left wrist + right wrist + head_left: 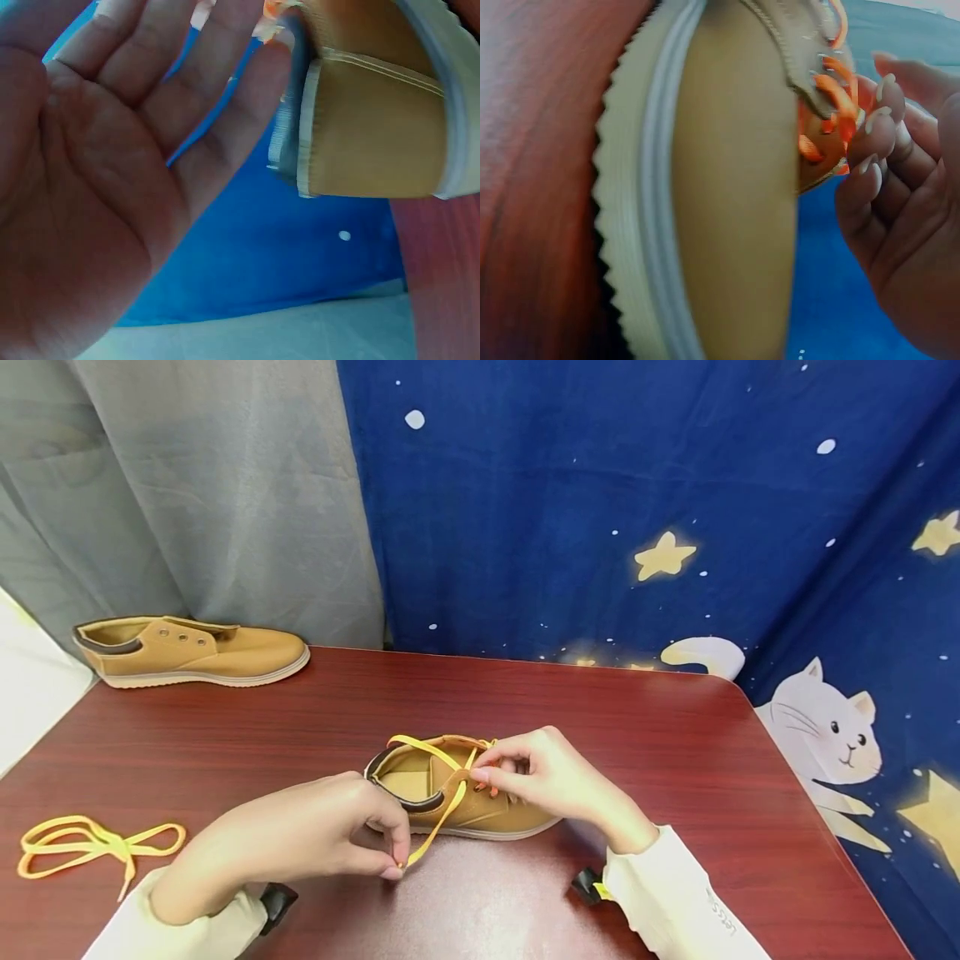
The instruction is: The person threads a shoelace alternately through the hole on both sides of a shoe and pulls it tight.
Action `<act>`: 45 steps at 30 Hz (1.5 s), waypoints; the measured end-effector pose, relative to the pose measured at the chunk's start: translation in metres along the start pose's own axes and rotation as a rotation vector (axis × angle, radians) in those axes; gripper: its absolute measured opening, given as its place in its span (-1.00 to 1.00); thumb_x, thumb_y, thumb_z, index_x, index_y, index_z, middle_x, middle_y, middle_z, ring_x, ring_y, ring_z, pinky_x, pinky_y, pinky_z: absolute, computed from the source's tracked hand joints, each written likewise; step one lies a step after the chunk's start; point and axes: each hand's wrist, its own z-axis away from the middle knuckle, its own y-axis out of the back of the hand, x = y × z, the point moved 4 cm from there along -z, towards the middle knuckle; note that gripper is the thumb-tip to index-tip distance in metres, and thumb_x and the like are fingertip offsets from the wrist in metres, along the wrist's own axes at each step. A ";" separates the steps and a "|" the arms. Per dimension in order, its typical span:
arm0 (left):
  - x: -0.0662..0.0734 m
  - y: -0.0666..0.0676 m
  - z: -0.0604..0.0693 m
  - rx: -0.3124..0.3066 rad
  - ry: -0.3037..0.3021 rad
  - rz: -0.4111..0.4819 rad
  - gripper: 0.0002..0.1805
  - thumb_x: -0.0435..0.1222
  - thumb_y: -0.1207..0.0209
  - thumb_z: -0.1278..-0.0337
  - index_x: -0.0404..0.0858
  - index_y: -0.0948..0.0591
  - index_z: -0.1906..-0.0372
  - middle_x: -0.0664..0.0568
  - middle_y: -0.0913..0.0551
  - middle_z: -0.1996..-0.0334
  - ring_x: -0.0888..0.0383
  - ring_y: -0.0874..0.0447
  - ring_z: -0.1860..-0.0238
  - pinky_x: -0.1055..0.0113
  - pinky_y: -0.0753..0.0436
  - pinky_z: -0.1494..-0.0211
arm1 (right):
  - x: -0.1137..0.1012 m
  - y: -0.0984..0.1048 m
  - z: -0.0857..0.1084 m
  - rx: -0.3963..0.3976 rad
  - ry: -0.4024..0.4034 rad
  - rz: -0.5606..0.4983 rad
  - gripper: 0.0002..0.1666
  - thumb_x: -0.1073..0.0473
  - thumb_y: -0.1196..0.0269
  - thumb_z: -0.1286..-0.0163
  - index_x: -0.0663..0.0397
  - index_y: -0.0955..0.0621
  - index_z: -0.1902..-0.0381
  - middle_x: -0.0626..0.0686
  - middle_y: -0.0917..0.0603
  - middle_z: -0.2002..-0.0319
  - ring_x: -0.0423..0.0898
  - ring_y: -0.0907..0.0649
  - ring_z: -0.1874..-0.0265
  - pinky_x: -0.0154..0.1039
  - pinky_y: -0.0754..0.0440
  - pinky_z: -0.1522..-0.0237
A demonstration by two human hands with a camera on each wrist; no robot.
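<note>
A tan lace-up shoe point(487, 814) lies on the table, toe to the right, with a yellow-orange shoelace point(431, 837) threaded through its eyelets. Low beside the heel, my left hand point(322, 827) pinches one end of that lace between thumb and forefinger, drawing it out from the shoe's opening. My right hand point(558, 781) has thumb and forefinger together at the top of the eyelet flap point(459, 779), pinching its edge; whether lace is caught there too is hidden. Orange lace crossings point(840, 97) show near its curled fingers in the right wrist view. Another lace length loops over the opening.
An unlaced matching shoe point(195, 652) stands at the table's back left corner. A loosely knotted yellow lace point(97, 845) lies at the front left, near my left sleeve. Grey and blue curtains point(525, 510) hang behind the red-brown table point(637, 718).
</note>
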 end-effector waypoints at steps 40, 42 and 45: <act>-0.095 -0.004 -0.016 0.431 0.752 0.340 -0.28 0.29 0.18 -0.46 -0.14 -0.57 0.59 0.16 -0.42 0.66 0.18 -0.45 0.41 0.33 -0.41 0.24 | 0.008 -0.010 -0.009 0.273 -0.020 0.104 -0.81 0.16 -0.29 -0.43 0.01 -0.78 0.09 -0.07 -0.82 0.19 -0.22 -0.75 0.21 -0.21 -0.72 0.09; -0.098 -0.007 -0.017 0.438 0.760 0.407 -0.29 0.29 0.15 -0.45 -0.17 -0.65 0.50 0.15 -0.50 0.61 0.19 -0.50 0.31 0.33 -0.43 0.15 | 0.007 -0.010 -0.009 0.280 -0.019 0.099 -0.81 0.16 -0.30 -0.43 0.02 -0.79 0.09 -0.06 -0.82 0.19 -0.21 -0.75 0.21 -0.22 -0.72 0.09; -0.103 -0.011 -0.017 0.441 0.800 0.465 -0.27 0.32 0.12 -0.40 -0.22 -0.69 0.35 0.11 -0.59 0.47 0.14 -0.53 0.13 0.29 -0.43 -0.01 | 0.006 -0.010 -0.010 0.282 -0.016 0.099 -0.82 0.16 -0.30 -0.43 0.01 -0.79 0.10 -0.07 -0.82 0.21 -0.22 -0.74 0.23 -0.28 -0.70 0.11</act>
